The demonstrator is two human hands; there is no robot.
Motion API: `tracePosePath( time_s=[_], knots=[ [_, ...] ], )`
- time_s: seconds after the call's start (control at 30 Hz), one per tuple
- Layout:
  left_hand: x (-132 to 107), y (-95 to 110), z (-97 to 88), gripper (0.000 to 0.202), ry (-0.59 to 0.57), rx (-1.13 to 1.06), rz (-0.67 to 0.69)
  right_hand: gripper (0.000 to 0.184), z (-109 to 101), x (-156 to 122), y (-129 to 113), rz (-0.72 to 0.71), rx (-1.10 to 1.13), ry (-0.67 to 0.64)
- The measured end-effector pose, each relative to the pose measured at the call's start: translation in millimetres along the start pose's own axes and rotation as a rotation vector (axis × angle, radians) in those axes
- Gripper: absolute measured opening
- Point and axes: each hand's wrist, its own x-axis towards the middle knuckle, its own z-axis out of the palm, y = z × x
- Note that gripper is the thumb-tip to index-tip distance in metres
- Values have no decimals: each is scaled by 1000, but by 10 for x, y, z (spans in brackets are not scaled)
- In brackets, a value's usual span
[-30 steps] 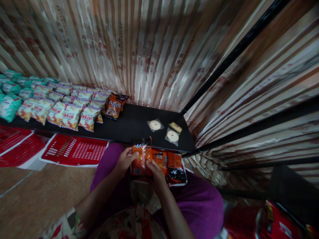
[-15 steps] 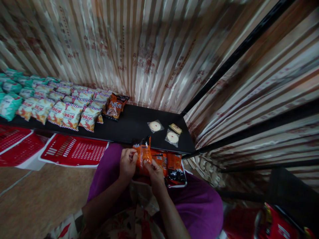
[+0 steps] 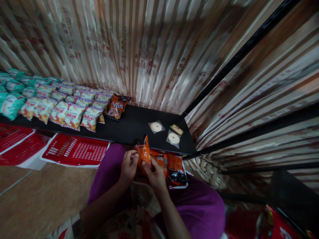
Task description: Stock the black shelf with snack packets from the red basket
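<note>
Both my hands grip one orange snack packet [image 3: 144, 153], held upright over my lap. My left hand [image 3: 129, 166] pinches its left edge and my right hand [image 3: 155, 173] holds its lower right side. Just right of it, more orange and black snack packets [image 3: 174, 167] lie in a white-rimmed tray [image 3: 185, 186] on my purple-clad legs. The low black shelf [image 3: 132, 127] runs right in front of my hands.
On the shelf lie an orange-black packet [image 3: 116, 107], rows of striped snack bags [image 3: 72, 114], green bags [image 3: 10, 104] at far left, and three small wrapped biscuits [image 3: 165, 132] at right. Red plastic baskets [image 3: 74, 151] sit on the floor below. Striped wall behind; black frame bars at right.
The packet has turned from flat-on to edge-up and risen slightly. My left hand has closed in on its left edge; my right hand has shifted up with it.
</note>
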Motion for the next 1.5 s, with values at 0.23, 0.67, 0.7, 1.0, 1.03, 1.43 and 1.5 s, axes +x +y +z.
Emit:
tracePosePath(
  time_s=[0.23,0.67,0.7,1.0,1.03,1.43,1.5],
  knots=[
    [-37,-96,-35,26,-61,-99,-70,38,-24,-19,-23,-91,-122,80],
    [-16,153,-139,37,-187,-332,-206,29,103,-98,-71,-234,-387,20],
    [-18,147,-133,37,-207,-354,-223,29,105,-88,-62,-251,-397,20],
    [19,151,-111,45,-238,-487,-415,27,146,-45,-44,-390,-446,-26],
    [32,145,-118,46,-241,-502,-425,25,143,-26,-35,-384,-434,-35],
    [263,102,-275,48,-293,-546,-396,51,151,316,125,19,-147,-25],
    [317,117,-314,48,-299,-512,-390,56,178,353,109,88,-12,-149]
  ],
)
